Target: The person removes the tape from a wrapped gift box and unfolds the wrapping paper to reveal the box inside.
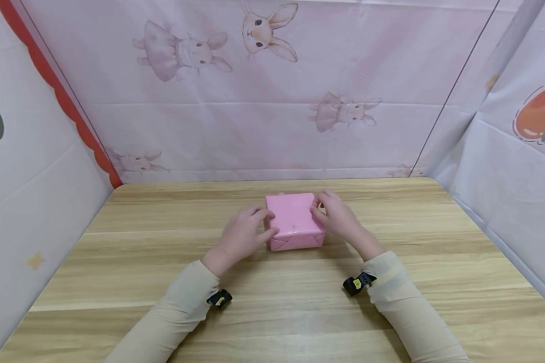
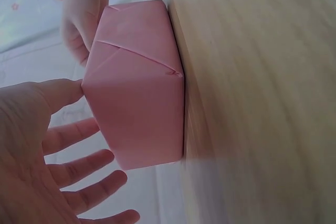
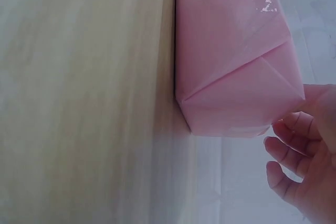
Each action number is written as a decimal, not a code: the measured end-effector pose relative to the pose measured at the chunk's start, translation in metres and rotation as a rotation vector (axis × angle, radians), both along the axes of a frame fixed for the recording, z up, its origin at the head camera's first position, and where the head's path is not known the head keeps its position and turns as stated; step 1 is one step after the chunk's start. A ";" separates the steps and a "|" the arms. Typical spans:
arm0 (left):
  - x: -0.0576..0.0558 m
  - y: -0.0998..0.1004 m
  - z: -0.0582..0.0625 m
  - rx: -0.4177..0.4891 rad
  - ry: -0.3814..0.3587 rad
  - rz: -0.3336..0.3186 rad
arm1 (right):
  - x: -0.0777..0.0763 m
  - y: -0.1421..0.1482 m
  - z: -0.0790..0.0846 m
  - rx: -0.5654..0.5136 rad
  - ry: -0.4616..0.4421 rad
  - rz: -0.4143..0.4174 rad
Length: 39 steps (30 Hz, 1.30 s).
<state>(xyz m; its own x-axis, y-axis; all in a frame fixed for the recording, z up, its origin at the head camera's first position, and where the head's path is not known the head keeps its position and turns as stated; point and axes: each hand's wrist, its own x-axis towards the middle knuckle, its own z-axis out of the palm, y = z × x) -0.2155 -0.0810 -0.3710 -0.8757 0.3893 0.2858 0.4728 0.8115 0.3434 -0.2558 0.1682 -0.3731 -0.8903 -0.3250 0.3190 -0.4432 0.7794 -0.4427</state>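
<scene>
A box wrapped in pink paper rests on the wooden table, its folded end flaps showing on the near side. My left hand is at the box's left side, thumb and fingertips against the top edge. In the left wrist view its fingers are spread and mostly straight beside the pink box. On the opposite side, my right hand touches the top right edge with thumb and forefinger. The right wrist view shows its other fingers loosely bent, apart from the box.
The wooden tabletop spreads around the box. Behind it hangs a pink cloth with rabbit prints, and white printed cloths line both sides. A small black camera is strapped at each wrist.
</scene>
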 end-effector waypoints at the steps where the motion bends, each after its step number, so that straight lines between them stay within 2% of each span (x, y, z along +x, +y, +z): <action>1: 0.000 0.000 0.000 0.000 -0.007 0.002 | 0.000 0.000 0.000 -0.005 -0.004 -0.009; 10: -0.002 0.000 0.001 -0.006 -0.071 -0.002 | 0.001 0.003 0.002 -0.040 -0.045 -0.086; 22: -0.001 0.001 0.000 -0.003 -0.106 0.009 | -0.001 0.012 0.002 -0.056 -0.074 -0.171; 39: -0.002 0.000 0.000 0.010 -0.130 0.009 | -0.002 0.014 0.004 -0.018 -0.095 -0.227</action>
<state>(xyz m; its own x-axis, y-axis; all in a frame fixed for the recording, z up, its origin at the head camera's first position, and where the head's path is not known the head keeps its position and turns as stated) -0.2175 -0.0810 -0.3714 -0.9091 0.3786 0.1736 0.4163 0.8119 0.4093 -0.2574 0.1817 -0.3690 -0.9661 -0.1086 0.2340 -0.2135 0.8459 -0.4887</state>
